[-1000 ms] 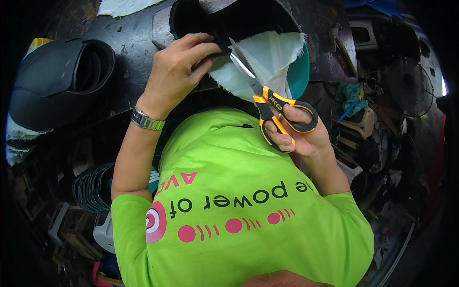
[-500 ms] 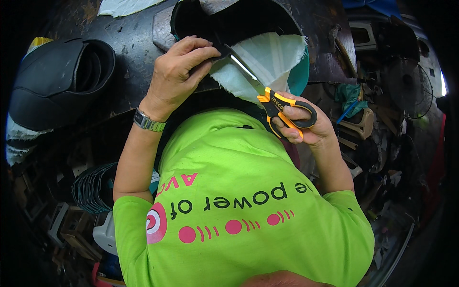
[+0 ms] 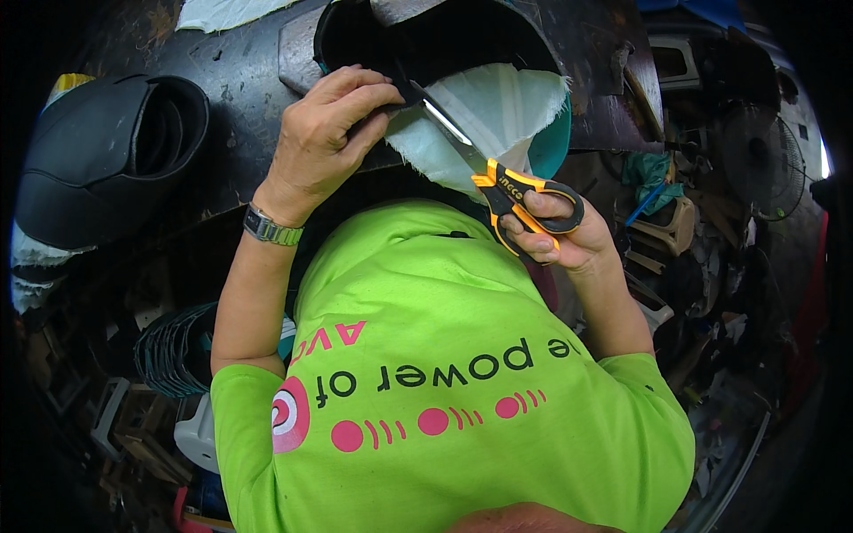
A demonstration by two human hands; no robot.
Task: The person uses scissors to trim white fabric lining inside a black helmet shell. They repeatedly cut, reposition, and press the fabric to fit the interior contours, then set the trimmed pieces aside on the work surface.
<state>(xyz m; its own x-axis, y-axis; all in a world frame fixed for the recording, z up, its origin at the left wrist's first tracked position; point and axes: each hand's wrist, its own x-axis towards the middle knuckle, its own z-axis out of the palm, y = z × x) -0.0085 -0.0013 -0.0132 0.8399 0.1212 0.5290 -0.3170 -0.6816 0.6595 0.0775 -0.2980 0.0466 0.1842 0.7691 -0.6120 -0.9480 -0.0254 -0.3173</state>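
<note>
A curved black sheet piece lies at the table's near edge, with frayed white cloth hanging from it and a teal part showing at its right. My left hand pinches the black piece's near left edge between thumb and fingers. In my right hand are scissors with orange and black handles, my fingers through the loops. Their blades point up and left across the white cloth. The tips reach the black edge right beside my left fingertips, where the dark material partly hides them.
Nested black curved pieces stand on the dark worn table at left. A grey block sits partly under the black piece. More white cloth lies at the far edge. Right of the table are a fan and a beige stool.
Both hands, the scissors and the black piece with its cloth have shifted slightly left. The grips stay the same.
</note>
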